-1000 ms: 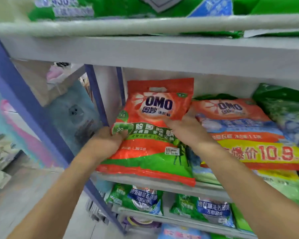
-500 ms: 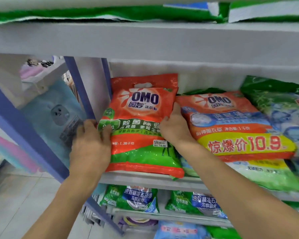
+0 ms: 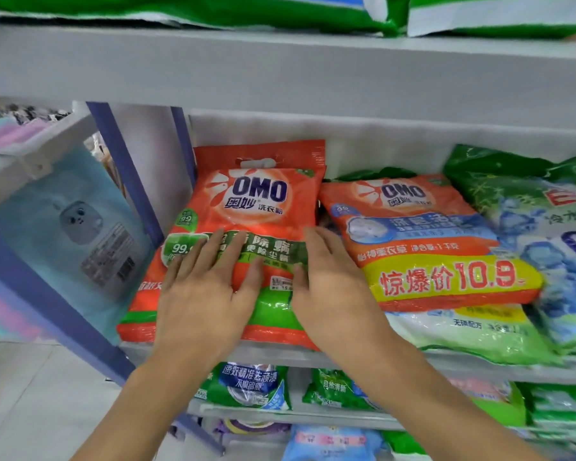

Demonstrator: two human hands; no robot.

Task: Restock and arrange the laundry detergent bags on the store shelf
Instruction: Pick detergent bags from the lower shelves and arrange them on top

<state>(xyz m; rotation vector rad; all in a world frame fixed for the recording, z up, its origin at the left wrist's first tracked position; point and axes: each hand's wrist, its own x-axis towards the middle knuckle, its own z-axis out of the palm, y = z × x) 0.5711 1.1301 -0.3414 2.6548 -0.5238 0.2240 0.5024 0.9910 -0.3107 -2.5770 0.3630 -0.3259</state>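
Note:
A red and green OMO detergent bag (image 3: 260,201) leans at the left end of the grey store shelf (image 3: 473,364). My left hand (image 3: 207,294) lies flat on the bag's lower front with straight, spread fingers. My right hand (image 3: 330,281) presses flat on the bag's right side, fingers straight. To the right lies a flatter red OMO bag with a yellow 10.9 price band (image 3: 423,247) on top of a green and white bag (image 3: 473,331). A green and blue bag (image 3: 546,221) fills the far right.
A blue shelf upright (image 3: 123,174) stands just left of the bag. Beyond it hangs a pale blue packaged item (image 3: 74,234). Green bags (image 3: 246,384) lie on the lower shelf, and more green bags (image 3: 280,11) sit on the shelf above. Pale floor tiles (image 3: 30,394) show at lower left.
The OMO bag has been pushed further back and stood more upright on the shelf. Both hands moved from gripping its side edges to lying flat on its front.

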